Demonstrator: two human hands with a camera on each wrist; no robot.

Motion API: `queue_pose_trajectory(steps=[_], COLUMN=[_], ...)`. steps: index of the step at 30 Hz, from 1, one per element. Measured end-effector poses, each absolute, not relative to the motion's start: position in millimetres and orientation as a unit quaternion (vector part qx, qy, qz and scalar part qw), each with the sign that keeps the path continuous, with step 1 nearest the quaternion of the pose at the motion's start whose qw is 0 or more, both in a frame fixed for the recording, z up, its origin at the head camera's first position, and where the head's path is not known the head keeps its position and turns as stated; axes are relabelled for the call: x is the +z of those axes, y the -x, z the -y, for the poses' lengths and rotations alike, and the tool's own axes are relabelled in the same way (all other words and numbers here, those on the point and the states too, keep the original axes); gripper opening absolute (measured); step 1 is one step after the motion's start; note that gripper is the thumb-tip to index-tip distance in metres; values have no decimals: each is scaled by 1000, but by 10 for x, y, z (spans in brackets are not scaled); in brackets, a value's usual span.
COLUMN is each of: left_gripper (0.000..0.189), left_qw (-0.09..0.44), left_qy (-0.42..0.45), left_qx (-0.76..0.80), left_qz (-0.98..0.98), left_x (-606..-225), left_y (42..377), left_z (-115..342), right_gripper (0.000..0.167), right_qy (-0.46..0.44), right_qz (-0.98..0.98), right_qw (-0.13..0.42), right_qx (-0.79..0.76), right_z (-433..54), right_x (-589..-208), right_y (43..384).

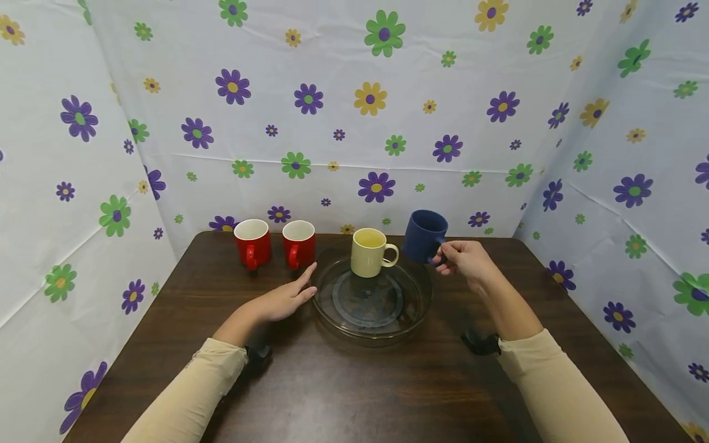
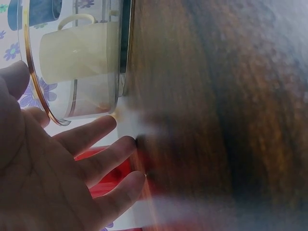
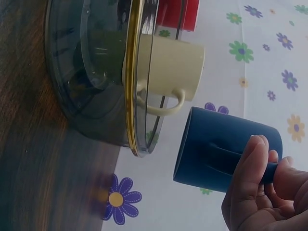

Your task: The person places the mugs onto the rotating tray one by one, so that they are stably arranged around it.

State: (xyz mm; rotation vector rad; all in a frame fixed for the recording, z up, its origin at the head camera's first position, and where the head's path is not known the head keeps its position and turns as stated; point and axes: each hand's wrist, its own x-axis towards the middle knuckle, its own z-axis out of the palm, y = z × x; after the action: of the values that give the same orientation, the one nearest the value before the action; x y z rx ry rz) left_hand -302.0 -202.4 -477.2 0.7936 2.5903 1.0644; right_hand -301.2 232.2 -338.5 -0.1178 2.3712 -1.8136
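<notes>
A blue mug (image 1: 421,237) is held off the table by my right hand (image 1: 468,261), whose thumb and fingers pinch its handle. It hangs near the right back rim of a round clear glass tray with a gold-tinted edge (image 1: 382,335). Inside the tray, toward the back, a pale yellow mug (image 1: 364,257) stands upright, handle to the right. At the tray's left side is my left hand (image 1: 279,300), fingers spread and straight. In the left wrist view its fingertips (image 2: 108,122) are close to the glass wall; whether they touch it I cannot tell.
Two red mugs with white insides stand upright at the back left, one (image 1: 256,249) farther left and the other (image 1: 303,249) near the tray. Everything rests on a dark wooden table (image 1: 343,394). Flower-printed white sheets (image 1: 332,123) enclose its back and sides.
</notes>
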Motion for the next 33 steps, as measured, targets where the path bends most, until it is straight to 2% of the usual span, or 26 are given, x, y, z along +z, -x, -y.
queue_pose_trajectory(steps=[4,10,17,24,33], left_gripper=[78,80,78,79,76], left_qw=[120,136,127,142,123], left_qy=[-268,-257,-272,-260,-262], left_qx=[369,380,380,389,375], left_qz=[-882,-878,-875,-872,-881], left_x=[-4730,-4458,-4585,-4472,-4828], left_y=[2995,2804,2886,2820,3047], left_z=[2005,1917,1967,1910,2004], right_gripper=[31,29,30,28,27], right_qy=[46,54,56,63,64], right_qz=[-791,-788,-785,-783,-771], right_qw=[80,81,83,89,95], right_qx=[-605,-608,-612,-613,-627], right_z=[-2328,-2320,-2288,-2250,-2197], right_x=[-3396,-3411,-3427,-3454,-3508], right_y=[2977,2947,2926,2901,2872])
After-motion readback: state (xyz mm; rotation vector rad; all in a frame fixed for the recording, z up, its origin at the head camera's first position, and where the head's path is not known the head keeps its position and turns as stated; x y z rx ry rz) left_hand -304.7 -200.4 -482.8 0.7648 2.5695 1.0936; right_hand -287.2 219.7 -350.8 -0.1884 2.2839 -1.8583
